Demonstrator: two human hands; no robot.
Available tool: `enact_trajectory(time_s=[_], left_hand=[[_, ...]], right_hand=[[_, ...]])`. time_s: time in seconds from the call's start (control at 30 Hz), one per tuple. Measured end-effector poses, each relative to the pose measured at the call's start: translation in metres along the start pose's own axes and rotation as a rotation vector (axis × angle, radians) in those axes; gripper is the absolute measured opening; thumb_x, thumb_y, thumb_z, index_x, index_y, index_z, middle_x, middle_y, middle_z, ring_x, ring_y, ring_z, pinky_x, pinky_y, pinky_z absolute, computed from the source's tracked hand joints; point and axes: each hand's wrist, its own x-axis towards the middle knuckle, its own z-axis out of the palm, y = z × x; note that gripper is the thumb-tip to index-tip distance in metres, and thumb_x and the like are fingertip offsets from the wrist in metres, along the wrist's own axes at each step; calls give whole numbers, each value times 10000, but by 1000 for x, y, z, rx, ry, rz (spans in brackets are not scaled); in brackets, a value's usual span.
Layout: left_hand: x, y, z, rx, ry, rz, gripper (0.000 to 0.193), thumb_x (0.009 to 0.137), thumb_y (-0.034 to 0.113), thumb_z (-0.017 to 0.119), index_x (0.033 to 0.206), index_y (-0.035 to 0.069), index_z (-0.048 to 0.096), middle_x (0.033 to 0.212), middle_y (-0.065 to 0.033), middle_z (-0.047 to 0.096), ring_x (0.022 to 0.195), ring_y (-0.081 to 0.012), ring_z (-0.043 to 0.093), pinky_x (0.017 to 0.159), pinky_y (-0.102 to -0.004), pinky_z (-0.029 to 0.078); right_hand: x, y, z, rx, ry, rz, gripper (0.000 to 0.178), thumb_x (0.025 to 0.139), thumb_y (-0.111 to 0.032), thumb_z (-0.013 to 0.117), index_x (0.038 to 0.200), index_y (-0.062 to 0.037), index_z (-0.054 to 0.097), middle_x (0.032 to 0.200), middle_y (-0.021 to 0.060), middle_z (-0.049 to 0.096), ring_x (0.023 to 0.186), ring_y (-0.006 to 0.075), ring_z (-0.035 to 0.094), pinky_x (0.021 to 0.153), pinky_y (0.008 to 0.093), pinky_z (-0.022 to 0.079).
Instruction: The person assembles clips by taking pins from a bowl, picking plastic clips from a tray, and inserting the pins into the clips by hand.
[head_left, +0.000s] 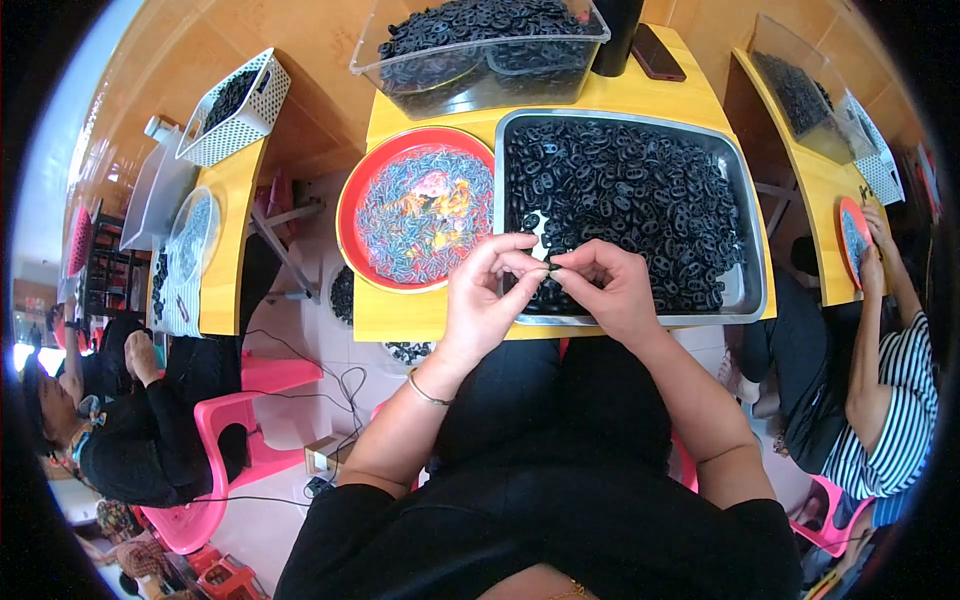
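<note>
My left hand (487, 297) and my right hand (610, 288) meet over the near left part of a metal tray (640, 320). Between thumbs and forefingers both pinch one small black plastic piece (551, 268); the fingertips cover most of it. The tray bears a thick layer of black plastic pieces (625, 190), flat and rounded, many with two holes. Just left of it, a round red tray (350, 220) with a flower pattern holds many small, thin, silvery pieces that look like springs (400, 240).
A clear plastic bin (480, 100) of black pieces stands behind the trays, beside a dark cylinder (617, 40) and a phone (658, 54). Co-workers sit at yellow tables on both sides, one holding a red tray (853, 240). Cables (350, 390) lie on the floor near a pink chair (215, 430).
</note>
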Motion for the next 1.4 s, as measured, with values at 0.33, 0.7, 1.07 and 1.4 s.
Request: enact_trajectory(time_s=[0.33,0.7,1.07,1.4], left_hand=[[0,6,8,-229,44,-19,323,790,-86,604,1087,-13,500,889,-81,631,850,-121,604,782,-238,472],[-2,1,6,-43,-38,22,161,803,-61,603,952,-18,563,900,-57,603,822,-97,585,748,-225,471],[-1,5,1,-171,-22,-112,120,834,-51,568,948,-13,565,874,-42,612,798,-72,585,715,-196,470],[-1,6,0,-165,-66,-112,180,815,-81,570,983,-20,587,896,-49,625,818,-71,589,730,-191,466]], right_hand=[[2,5,-2,119,-50,-104,147,835,-10,583,982,-7,589,857,19,602,741,56,566,631,192,465],[-1,-4,-2,160,-71,3,112,839,-12,569,941,-9,524,810,49,612,657,65,573,578,185,453],[4,-2,-1,29,26,-172,202,793,-25,610,994,-46,616,847,37,579,677,53,538,568,186,426],[0,1,-7,-7,-59,-89,104,824,19,571,925,5,591,894,34,537,693,49,518,606,174,425]])
